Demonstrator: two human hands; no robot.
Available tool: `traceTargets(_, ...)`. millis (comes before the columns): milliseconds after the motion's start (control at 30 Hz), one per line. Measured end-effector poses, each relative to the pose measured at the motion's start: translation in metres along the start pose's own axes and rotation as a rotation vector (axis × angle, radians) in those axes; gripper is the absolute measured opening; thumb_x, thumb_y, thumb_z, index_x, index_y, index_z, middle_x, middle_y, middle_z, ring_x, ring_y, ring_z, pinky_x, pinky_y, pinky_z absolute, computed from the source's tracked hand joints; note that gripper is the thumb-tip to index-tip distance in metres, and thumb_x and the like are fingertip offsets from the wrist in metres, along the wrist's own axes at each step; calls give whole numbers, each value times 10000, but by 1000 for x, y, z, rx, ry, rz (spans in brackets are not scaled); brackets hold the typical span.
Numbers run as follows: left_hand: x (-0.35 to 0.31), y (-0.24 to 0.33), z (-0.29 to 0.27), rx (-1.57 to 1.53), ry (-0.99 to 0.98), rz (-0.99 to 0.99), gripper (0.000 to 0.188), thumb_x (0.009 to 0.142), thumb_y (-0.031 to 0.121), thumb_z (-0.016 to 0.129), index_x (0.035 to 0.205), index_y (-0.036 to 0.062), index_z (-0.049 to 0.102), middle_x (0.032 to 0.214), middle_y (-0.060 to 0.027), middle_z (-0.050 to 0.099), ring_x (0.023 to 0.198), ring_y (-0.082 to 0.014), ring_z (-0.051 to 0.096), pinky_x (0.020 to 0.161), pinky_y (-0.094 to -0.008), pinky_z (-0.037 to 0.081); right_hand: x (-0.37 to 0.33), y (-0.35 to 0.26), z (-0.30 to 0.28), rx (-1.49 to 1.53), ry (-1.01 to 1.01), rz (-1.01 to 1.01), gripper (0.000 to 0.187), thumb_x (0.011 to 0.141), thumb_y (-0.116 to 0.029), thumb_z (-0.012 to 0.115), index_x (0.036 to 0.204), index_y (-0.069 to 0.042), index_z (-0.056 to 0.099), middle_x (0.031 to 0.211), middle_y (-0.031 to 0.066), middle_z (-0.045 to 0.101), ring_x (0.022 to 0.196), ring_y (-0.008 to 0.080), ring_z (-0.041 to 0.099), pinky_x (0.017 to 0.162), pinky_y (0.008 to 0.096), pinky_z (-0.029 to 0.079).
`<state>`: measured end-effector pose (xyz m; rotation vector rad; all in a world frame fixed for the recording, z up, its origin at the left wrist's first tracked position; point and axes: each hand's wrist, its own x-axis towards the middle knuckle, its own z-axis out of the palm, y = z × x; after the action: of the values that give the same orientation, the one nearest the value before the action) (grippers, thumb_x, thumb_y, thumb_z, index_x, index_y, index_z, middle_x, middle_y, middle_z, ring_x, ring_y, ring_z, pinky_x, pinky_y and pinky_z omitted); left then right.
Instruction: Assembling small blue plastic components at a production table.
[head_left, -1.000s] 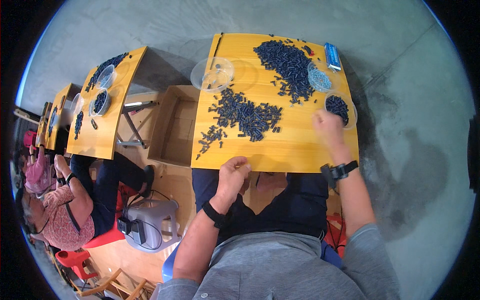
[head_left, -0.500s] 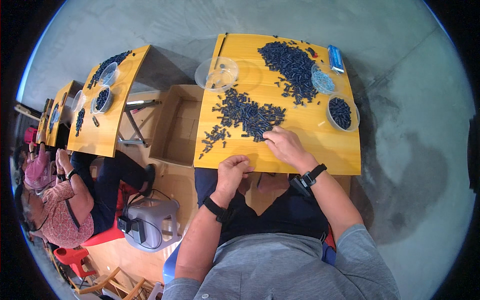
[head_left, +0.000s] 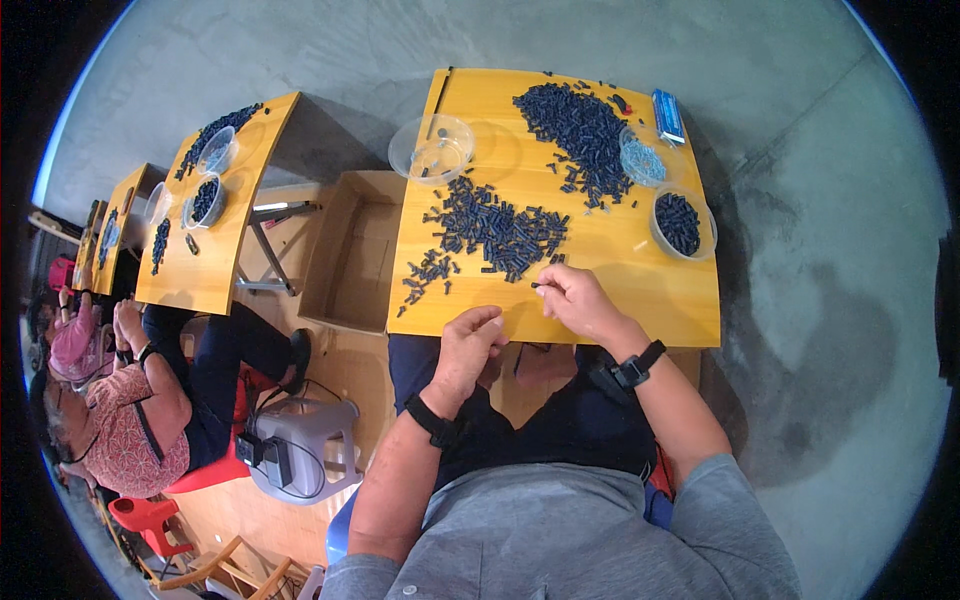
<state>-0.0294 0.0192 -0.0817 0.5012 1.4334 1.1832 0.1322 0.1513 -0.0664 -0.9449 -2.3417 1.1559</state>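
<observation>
Between thumb and fingertips my right hand (head_left: 580,302) pinches a small black cylindrical piece (head_left: 537,285), just above the near part of the yellow table (head_left: 640,300). My left hand (head_left: 466,345) is curled at the table's front edge, thumb against the fingers; whatever lies inside it is hidden. Beyond both hands spreads a loose pile of small black pieces (head_left: 500,232). A larger heap of the same pieces (head_left: 575,130) covers the far middle of the table.
To the right stand a tub of black pieces (head_left: 678,224), a tub of light blue small parts (head_left: 643,162) and a blue box (head_left: 667,116). A clear tub (head_left: 432,150) sits far left. Beside the table are a cardboard box (head_left: 350,250) and a seated person (head_left: 140,420) at another table.
My right hand has drawn back slightly from the pile's near edge, and a black piece now shows in its fingertips. My left hand has hardly moved.
</observation>
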Motion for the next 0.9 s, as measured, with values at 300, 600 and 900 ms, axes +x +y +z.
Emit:
traceTargets(300, -27, 23, 27, -207, -80, 169, 228, 877, 39, 592, 1104, 13, 597, 853, -31, 621, 724, -95, 583, 629, -211, 473, -23, -26, -4, 936, -120, 159, 77, 920, -40, 516, 933, 20, 563, 777, 73, 625, 653, 130, 623, 598, 271, 543)
traceTargets(600, -32, 28, 31, -102, -44, 301, 209, 865, 21, 610, 1073, 26, 631, 928, -62, 630, 784, -91, 590, 681, -218, 486, -32, -34, 7, 1414, -165, 187, 112, 922, -75, 531, 990, 9, 562, 876, 84, 616, 617, 143, 610, 556, 286, 545)
traceTargets(900, -35, 22, 34, -99, -65, 410, 283, 840, -39, 595, 1114, 10, 641, 1279, -119, 490, 1158, -183, 477, 961, -269, 388, -41, -35, 17, 1499, -168, 340, 158, 933, -135, 527, 1017, -10, 574, 685, 51, 590, 515, 131, 559, 485, 263, 503)
